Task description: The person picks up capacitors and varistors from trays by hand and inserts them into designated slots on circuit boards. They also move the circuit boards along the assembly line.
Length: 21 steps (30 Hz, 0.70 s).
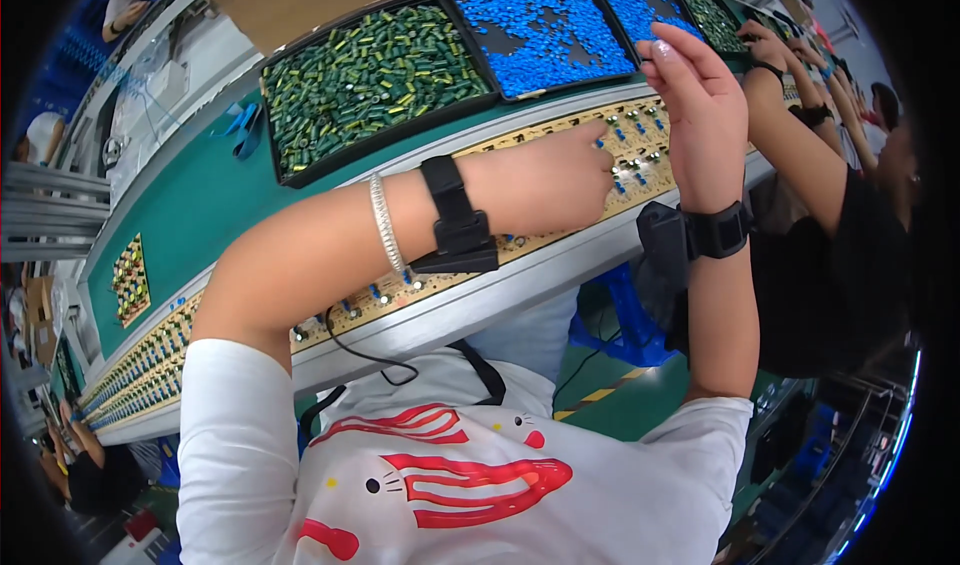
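My left hand [545,183] reaches across a long tan circuit-board strip [530,248], its fingers curled down among small blue and silvery parts standing on the board. Whatever those fingertips grip, if anything, is hidden beneath the hand. My right hand [705,115] is raised over the far edge of the strip, in front of the trays. Its thumb and fingers are drawn together in a pinch; what lies between them is too small to make out. Just beyond is a black tray of small blue components [545,25]. A black tray of green cylindrical components [370,80] stands left of it.
A second tray of blue parts [640,5] sits behind my right hand. On the green mat [225,195] lie blue scraps [245,130] and a small populated board [130,280]. A metal rail [480,300] borders the near side. Close at right, a co-worker's arm [800,140] reaches over the line.
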Motion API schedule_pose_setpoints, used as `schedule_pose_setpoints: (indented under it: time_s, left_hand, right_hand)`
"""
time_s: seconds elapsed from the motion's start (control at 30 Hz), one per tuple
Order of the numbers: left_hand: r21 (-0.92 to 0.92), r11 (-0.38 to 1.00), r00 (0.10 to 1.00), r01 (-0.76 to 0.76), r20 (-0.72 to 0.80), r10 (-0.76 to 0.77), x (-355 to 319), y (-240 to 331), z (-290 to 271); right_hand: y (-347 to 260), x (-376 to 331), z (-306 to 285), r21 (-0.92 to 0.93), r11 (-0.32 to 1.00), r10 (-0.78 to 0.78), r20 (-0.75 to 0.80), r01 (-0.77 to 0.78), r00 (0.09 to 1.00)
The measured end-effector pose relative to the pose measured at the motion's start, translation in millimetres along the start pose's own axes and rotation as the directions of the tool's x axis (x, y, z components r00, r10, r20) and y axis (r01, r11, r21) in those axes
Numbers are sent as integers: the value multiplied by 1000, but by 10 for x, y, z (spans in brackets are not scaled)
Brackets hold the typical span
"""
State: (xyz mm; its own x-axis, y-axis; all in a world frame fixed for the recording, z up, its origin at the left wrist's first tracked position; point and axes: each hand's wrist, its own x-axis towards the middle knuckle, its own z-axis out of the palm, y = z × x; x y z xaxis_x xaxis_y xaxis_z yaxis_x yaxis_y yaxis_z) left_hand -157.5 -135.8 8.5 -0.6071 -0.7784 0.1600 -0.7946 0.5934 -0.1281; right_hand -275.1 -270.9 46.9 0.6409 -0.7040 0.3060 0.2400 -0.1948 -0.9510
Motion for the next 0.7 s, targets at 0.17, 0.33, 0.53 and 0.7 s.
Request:
schedule_pose_setpoints:
  time_s: [0.17,0.33,0.53,0.7]
  left_hand:
    - [50,998,999,-48,18,47,-36,-10,13]
    - [203,967,988,-152,2,155,19,13,-16]
    - [3,1000,991,30,133,-31,-110,54,-76]
    - [-305,905,871,296,-304,-387,-926,-469,-332]
  right_hand:
    - [-59,109,239,33,994,-102,45,101,994]
    - [-225,62,201,-8,995,-101,52,101,994]
    - [-173,-42,97,0,994,-109,-7,109,994]
    - [-126,-512,-219,-436,884,260,162,-168,952]
